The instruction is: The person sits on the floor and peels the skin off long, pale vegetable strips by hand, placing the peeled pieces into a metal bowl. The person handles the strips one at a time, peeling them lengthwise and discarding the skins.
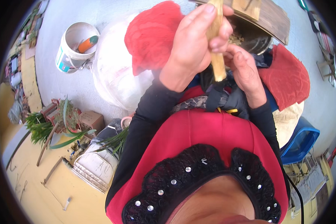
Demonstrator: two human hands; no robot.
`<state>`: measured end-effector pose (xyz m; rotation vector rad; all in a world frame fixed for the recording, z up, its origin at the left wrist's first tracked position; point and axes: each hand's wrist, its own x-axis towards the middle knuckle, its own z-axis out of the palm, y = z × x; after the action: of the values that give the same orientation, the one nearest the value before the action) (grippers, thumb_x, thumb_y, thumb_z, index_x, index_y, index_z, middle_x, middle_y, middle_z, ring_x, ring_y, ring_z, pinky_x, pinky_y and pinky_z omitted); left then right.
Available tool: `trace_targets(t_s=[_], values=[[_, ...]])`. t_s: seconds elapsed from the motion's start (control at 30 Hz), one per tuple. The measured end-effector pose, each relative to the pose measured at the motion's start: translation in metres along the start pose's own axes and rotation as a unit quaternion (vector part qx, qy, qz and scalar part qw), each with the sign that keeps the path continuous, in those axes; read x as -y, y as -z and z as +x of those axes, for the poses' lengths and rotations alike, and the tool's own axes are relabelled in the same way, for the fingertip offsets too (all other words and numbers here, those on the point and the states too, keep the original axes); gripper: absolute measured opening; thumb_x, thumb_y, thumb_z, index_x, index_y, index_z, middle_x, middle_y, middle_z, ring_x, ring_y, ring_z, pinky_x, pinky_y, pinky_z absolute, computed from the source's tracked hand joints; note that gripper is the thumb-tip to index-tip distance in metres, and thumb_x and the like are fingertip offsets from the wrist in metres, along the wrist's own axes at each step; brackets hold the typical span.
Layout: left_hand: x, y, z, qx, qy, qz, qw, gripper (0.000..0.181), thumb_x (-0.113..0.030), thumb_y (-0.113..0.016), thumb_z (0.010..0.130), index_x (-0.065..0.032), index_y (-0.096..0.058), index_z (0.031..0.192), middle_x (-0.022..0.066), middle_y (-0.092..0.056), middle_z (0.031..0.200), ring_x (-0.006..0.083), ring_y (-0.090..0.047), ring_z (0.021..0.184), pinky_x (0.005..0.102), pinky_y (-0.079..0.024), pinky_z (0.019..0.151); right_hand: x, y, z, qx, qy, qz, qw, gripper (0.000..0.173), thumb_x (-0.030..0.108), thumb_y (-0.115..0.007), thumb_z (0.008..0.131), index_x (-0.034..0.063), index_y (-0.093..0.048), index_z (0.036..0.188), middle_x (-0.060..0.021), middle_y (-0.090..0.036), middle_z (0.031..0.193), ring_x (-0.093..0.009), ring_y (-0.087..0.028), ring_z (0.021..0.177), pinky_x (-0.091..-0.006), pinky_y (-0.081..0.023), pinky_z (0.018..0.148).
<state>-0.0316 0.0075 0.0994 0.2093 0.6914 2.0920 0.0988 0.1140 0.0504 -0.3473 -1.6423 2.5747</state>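
My left hand (191, 42) is wrapped around a narrow piece of yellowish wood (219, 67), held upright before me. Its top end runs out at the picture's upper edge. My right hand (247, 74) is close beside the lower part of the wood, its fingertips partly hidden behind it; whether they grip it I cannot tell. Beyond the hands is a dark round vessel (256, 36) with small pale pieces (236, 38) in it. A wooden board (274, 19) lies across the vessel, bearing a lighter wood block (246, 8).
Red cloths (154, 36) lie on both sides of my hands. At left stand a white plastic-wrapped bundle (114, 75) and a white bucket (62, 53) holding an orange-and-green object (88, 44). Potted plants (68, 112) are at lower left, a blue plastic seat (299, 142) at right.
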Motion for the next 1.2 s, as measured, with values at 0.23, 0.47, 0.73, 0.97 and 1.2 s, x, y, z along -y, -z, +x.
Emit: trace_targets(t_s=[0.23, 0.47, 0.73, 0.97, 1.2], values=[[0.043, -0.001, 0.034, -0.047, 0.017, 0.046, 0.998, 0.030, -0.028, -0.037, 0.106, -0.0034, -0.050, 0.118, 0.0046, -0.050, 0.071, 0.0090, -0.039, 0.051, 0.0225, -0.037, 0.048, -0.008, 0.013, -0.018, -0.029, -0.081, 0.236, 0.968, 0.050, 0.045, -0.049, 0.102, -0.0007, -0.056, 0.120, -0.0105, -0.066, 0.103, -0.017, -0.067, 0.085, -0.0314, -0.056, 0.080], [0.058, -0.003, 0.024, -0.062, -0.094, 0.155, 0.982, 0.034, -0.031, -0.041, 0.106, 0.0009, -0.054, 0.107, 0.0013, -0.043, 0.064, 0.0087, -0.036, 0.051, 0.0252, -0.033, 0.048, -0.022, 0.022, 0.004, -0.192, -0.102, 0.170, 0.961, 0.031, 0.030, -0.052, 0.102, 0.0028, -0.064, 0.094, 0.0032, -0.049, 0.063, -0.006, -0.042, 0.053, -0.0232, -0.039, 0.052], [0.041, 0.022, 0.037, -0.120, -0.052, 0.130, 0.983, 0.033, -0.031, -0.039, 0.106, -0.0018, -0.054, 0.103, 0.0007, -0.039, 0.063, 0.0097, -0.032, 0.049, 0.0274, -0.032, 0.046, -0.022, 0.013, -0.004, -0.140, -0.051, -0.126, 0.981, 0.023, 0.020, -0.060, 0.098, 0.0033, -0.065, 0.084, 0.0039, -0.054, 0.066, -0.003, -0.044, 0.055, -0.0204, -0.035, 0.050], [0.062, 0.021, 0.037, -0.168, -0.018, 0.021, 0.985, 0.032, -0.032, -0.040, 0.106, -0.0032, -0.051, 0.115, 0.0026, -0.046, 0.072, 0.0147, -0.044, 0.062, 0.0347, -0.043, 0.065, -0.003, 0.019, -0.004, -0.248, 0.063, 0.087, 0.963, 0.021, 0.020, -0.064, 0.096, -0.0004, -0.068, 0.096, -0.0013, -0.062, 0.073, -0.004, -0.046, 0.055, -0.0198, -0.037, 0.049], [0.077, 0.023, 0.031, -0.129, -0.070, 0.123, 0.982, 0.027, -0.024, -0.043, 0.105, -0.0006, -0.056, 0.110, 0.0017, -0.047, 0.070, 0.0126, -0.046, 0.065, 0.0299, -0.044, 0.066, -0.012, 0.039, -0.002, -0.223, 0.013, 0.112, 0.968, 0.027, 0.026, -0.061, 0.099, 0.0001, -0.067, 0.097, -0.0005, -0.057, 0.070, -0.006, -0.045, 0.055, -0.0225, -0.039, 0.051]])
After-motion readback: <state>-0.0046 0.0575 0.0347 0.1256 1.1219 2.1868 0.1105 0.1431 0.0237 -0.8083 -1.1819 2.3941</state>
